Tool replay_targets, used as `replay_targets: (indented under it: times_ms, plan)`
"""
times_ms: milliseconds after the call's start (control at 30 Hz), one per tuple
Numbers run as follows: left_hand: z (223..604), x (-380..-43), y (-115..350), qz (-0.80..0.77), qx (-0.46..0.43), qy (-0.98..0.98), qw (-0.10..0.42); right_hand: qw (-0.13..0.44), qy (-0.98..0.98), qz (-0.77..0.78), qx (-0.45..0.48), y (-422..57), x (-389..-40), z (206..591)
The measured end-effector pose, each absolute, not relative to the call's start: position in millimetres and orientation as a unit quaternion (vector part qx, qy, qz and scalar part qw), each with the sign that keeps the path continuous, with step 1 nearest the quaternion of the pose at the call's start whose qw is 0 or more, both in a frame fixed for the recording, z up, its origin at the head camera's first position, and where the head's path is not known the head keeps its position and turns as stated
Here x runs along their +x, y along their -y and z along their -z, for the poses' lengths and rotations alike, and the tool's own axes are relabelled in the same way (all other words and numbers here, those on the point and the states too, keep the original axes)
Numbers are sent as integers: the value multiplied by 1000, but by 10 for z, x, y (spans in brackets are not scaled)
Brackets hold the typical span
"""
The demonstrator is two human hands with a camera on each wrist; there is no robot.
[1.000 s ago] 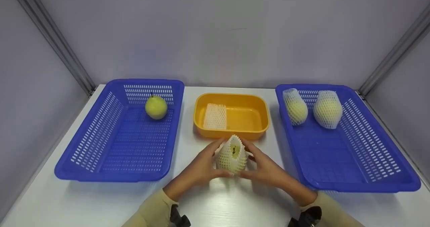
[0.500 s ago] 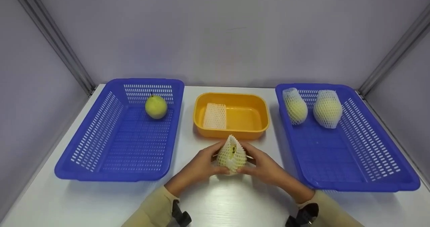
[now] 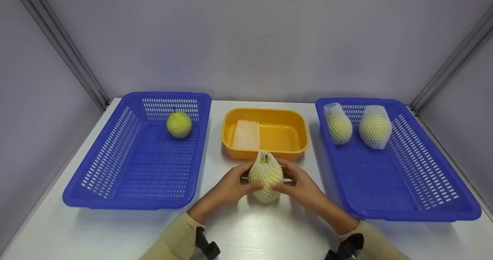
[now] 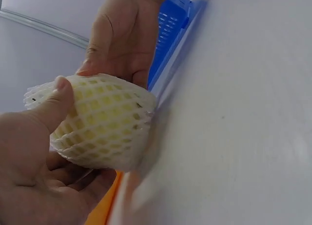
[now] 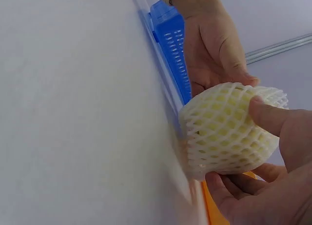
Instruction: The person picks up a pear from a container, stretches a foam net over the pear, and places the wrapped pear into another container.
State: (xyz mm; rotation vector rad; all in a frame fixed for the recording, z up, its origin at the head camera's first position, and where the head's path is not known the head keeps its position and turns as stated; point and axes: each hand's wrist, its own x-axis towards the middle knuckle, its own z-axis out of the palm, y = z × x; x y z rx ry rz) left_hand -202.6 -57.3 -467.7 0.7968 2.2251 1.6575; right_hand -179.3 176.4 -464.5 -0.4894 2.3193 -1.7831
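Note:
A yellow-green pear (image 3: 265, 177) in a white foam net sleeve stands upright between both hands, just in front of the orange tub. My left hand (image 3: 233, 187) grips its left side, thumb on the near face and fingers round behind. From the right, my right hand (image 3: 302, 185) holds it the same way. The pear's stem shows in the open top of the net. In the left wrist view the netting (image 4: 102, 120) covers the fruit down to its base, close to the white tabletop. The right wrist view shows both thumbs pressing the sleeve (image 5: 229, 130).
An orange tub (image 3: 283, 136) holds a flat foam net (image 3: 246, 135). In the left blue basket (image 3: 158, 175) sits a bare pear (image 3: 179, 124). Two netted pears (image 3: 339, 125) lie at the back of the right blue basket (image 3: 379, 187). Grey walls enclose the table's back and sides.
The pear has tilted from stem towards the camera to more upright, its stem now higher and farther back. Both thumbs have shifted up its near side.

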Motion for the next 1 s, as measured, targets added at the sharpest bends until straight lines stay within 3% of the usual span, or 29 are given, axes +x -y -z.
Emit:
replay_targets:
  times_ms: [300, 533, 1000]
  plan:
    - [4410, -1877, 425, -655, 215, -719, 87, 35, -732, 677, -71, -1606, -1626, 4363]
    - [4222, -1758, 325, -711, 215, -667, 49, -32, -673, 736, -70, -1508, -1481, 4187]
    - [4158, -1728, 388, -733, 239, -628, 105, -60, -643, 756, -108, -1504, -1426, 4186]
